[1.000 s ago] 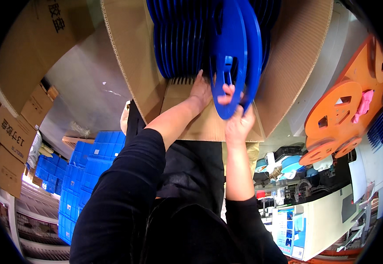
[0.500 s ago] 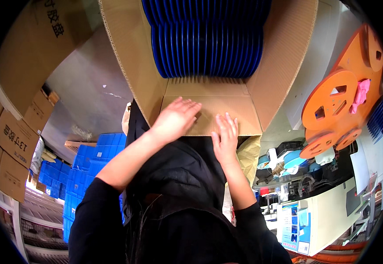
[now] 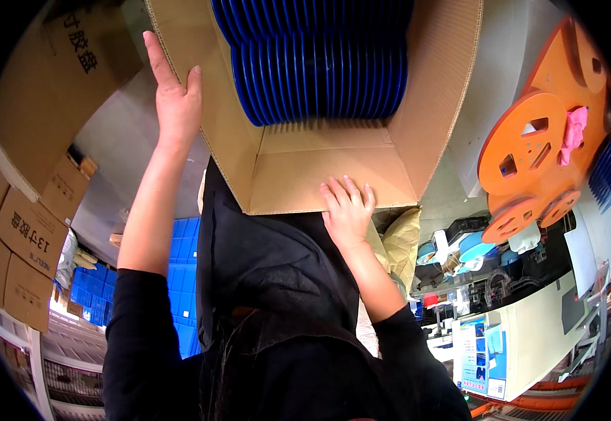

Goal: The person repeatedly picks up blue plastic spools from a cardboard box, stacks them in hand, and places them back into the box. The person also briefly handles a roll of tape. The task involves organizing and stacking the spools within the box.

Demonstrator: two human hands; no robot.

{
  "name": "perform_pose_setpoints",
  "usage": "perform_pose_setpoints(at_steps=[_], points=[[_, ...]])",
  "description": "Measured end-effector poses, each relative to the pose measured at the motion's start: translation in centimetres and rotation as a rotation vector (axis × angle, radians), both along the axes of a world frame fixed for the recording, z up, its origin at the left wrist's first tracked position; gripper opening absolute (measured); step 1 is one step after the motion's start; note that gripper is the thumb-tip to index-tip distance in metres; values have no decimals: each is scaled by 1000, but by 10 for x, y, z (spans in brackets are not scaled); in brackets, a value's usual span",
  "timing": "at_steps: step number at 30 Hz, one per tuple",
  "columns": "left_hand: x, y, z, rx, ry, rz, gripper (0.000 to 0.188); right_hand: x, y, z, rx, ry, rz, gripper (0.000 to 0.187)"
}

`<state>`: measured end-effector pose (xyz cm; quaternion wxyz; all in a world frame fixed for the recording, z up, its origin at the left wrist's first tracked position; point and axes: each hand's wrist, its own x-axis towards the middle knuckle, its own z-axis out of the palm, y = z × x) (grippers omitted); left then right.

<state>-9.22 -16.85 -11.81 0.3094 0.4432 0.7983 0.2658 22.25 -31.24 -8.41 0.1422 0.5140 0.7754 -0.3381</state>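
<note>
An open cardboard box [image 3: 322, 165] stands in front of me, its walls rising on both sides. Inside are rows of thin dark blue plastic discs [image 3: 319, 81], standing on edge and packed side by side. My left hand [image 3: 176, 105] is at the box's left wall, fingers stretched along the outside and thumb apart at the wall's edge; whether it grips the cardboard, I cannot tell. Over the near edge of the box lies my right hand [image 3: 348, 210], its spread fingers flat on the near panel's inner face. Neither hand touches the discs.
Stacked brown cartons [image 3: 28, 231] stand on the left, with blue plastic crates [image 3: 184, 281] nearer me. Orange discs with cut-outs [image 3: 523, 144] and a pink cloth [image 3: 573, 137] are on the right. A pale cabinet [image 3: 537, 340] stands at lower right, beside crumpled brown paper [image 3: 401, 242].
My left hand has moved from over the near panel up and left to the left wall. My right hand has shifted slightly left and come down onto the near panel.
</note>
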Motion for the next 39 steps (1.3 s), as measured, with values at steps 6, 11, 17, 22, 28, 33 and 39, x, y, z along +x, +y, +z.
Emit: perform_pose_setpoints(at_steps=[6,11,17,22,28,33,39], points=[[17,-60,0,-312,-21,200,65,-2,4,-11,126,16,25,31],[27,-82,17,-445,-156,163,41,16,40,-24,158,146,161,24],[26,-40,52,-475,-122,208,34,-17,65,39,162,229,243,18],[47,-85,9,-368,-75,274,37,-13,49,-22,129,212,125,17],[60,-139,14,-490,-79,151,41,-17,54,-26,184,146,178,15],[23,-69,70,-501,-139,0,32,-15,165,34,-117,185,404,4],[58,-144,5,-568,-166,72,36,-4,53,-14,81,-118,509,25]])
